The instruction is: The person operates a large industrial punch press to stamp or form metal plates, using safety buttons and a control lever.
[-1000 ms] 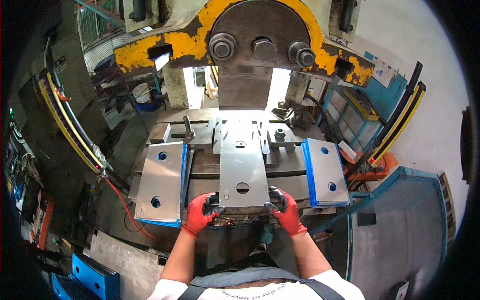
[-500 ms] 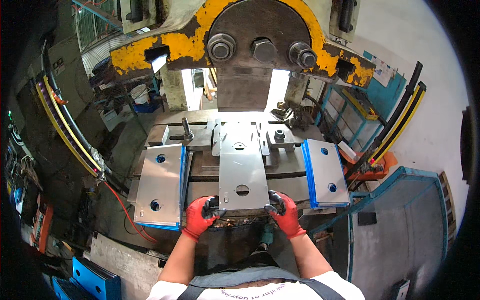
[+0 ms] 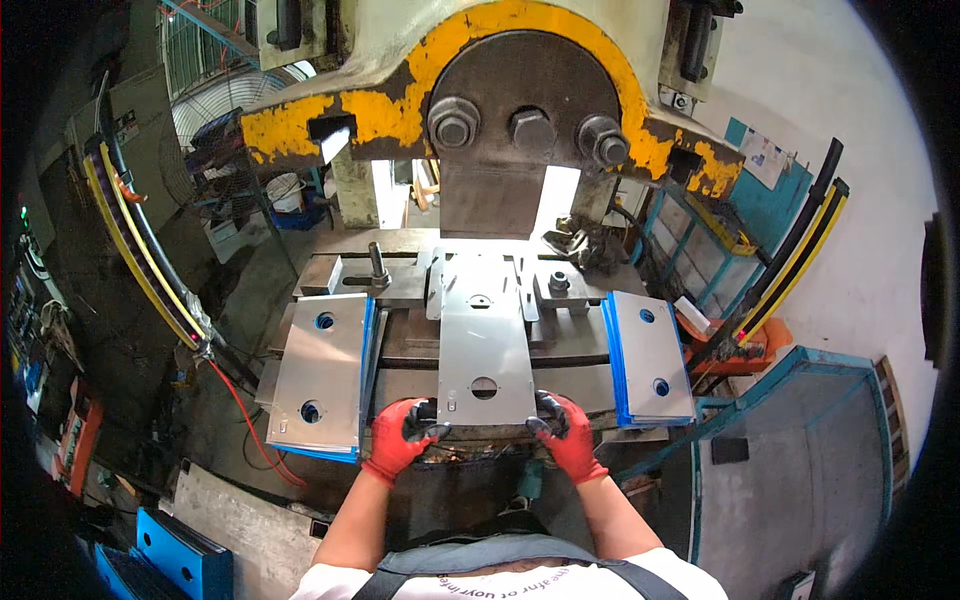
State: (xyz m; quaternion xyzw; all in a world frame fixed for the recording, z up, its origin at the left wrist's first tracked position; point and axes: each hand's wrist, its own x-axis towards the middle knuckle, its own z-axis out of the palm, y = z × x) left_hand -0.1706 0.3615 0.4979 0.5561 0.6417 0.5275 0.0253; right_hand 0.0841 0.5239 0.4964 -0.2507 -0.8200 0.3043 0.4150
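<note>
A long bare metal panel (image 3: pixel 485 345) with round cutouts lies lengthwise on the press bed, its far end between the die parts below the press ram. My left hand (image 3: pixel 402 437), in a red glove with dark fingertips, is closed around the panel's near left corner. At the near right corner, my right hand (image 3: pixel 566 435), gloved alike, has thumb and fingers closed at the edge. The undersides of the fingers are hidden. Left of the panel rests a stack of blue-edged metal panels (image 3: pixel 322 370); a similar stack (image 3: pixel 648 360) rests on the right.
Above the bed hangs the yellow-and-dark press ram (image 3: pixel 525 95) with large bolts. Yellow-and-black upright bars (image 3: pixel 140 240) flank the press. A bolted clamp (image 3: pixel 378 268) stands on the bed's left. A blue-framed bin (image 3: pixel 800 450) is at right; blue panels (image 3: pixel 185 560) lie lower left.
The view has shifted slightly, and the ram appears lower in it. Both hands keep their places at the panel's near corners.
</note>
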